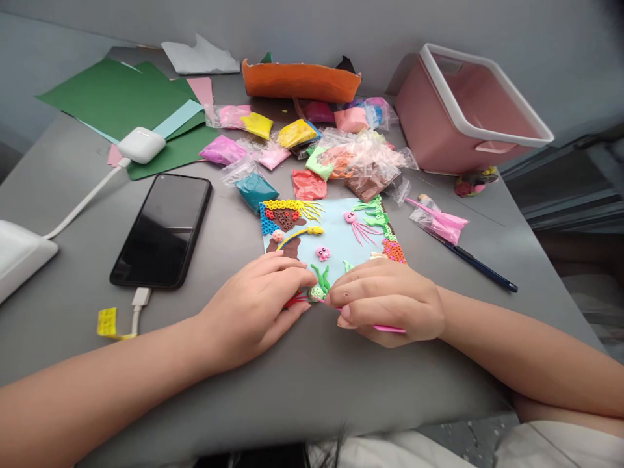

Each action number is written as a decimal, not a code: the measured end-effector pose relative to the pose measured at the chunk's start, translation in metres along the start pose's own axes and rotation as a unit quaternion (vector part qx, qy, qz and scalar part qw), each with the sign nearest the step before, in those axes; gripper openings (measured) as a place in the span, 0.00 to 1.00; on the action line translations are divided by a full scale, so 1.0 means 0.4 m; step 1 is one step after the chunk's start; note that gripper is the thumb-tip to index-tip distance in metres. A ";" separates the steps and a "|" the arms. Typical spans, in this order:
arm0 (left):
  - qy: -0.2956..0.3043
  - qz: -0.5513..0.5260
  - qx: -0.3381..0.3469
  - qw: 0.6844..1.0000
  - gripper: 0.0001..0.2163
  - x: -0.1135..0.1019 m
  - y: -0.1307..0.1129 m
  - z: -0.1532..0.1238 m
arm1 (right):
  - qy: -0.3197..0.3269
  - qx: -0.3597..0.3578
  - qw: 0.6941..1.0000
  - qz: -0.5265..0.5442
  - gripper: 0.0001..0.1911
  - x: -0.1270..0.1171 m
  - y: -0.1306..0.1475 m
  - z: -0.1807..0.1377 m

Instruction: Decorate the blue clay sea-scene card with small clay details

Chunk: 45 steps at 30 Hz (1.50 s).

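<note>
A light-blue card (336, 224) lies on the table, bordered with coloured clay shapes. On it are a pink clay jellyfish (350, 218), a small pink clay octopus (322, 253) and green clay seaweed (322, 276). My left hand (266, 299) rests open over the card's lower left corner, its thumb and index finger apart beside a dotted pale-green clay ball (316, 294). Held in my right hand (390, 299) is a thin pink clay-modelling tool (389, 329), its tip at that ball. My right hand hides the card's lower right part.
Bags of coloured clay (358, 156) lie behind the card, before an orange curved piece (301, 80). A pink bin (429, 117) stands back right, near a dark pen (480, 266). At left are a phone (163, 231), an earbud case (142, 145) and green paper (121, 97).
</note>
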<state>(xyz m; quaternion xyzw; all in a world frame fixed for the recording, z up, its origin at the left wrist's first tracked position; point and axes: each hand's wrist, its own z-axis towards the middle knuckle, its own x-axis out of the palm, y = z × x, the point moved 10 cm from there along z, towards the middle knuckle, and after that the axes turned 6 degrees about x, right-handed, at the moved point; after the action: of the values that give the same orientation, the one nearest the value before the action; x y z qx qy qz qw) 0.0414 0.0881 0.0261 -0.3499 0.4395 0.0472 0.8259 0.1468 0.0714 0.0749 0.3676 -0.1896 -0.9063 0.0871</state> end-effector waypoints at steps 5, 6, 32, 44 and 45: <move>0.004 -0.003 -0.001 1.000 0.07 -0.001 -0.003 -0.003 | 0.004 0.000 1.000 -0.010 0.06 0.003 0.002 0.000; 0.006 -0.004 -0.001 1.000 0.07 0.000 -0.003 -0.004 | 0.006 -0.001 1.000 -0.010 0.06 0.004 0.002 0.000; -0.016 0.062 0.073 0.995 0.09 -0.003 -0.033 0.003 | -0.354 0.083 0.930 -0.046 0.04 -0.240 0.027 -0.009; -0.202 -0.141 -0.044 0.968 0.11 -0.101 0.040 -0.015 | -0.276 0.205 0.937 -0.064 0.09 -0.177 -0.023 -0.099; -0.213 -0.150 -0.056 0.964 0.11 -0.106 0.049 -0.016 | -0.257 0.217 0.939 -0.074 0.11 -0.172 -0.033 -0.101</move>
<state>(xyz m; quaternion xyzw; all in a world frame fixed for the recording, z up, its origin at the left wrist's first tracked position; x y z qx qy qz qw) 0.0036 0.1085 0.0455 -0.4394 0.1924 0.0205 0.8772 0.2242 0.0928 0.0866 0.1449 -0.3700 -0.9105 -0.1143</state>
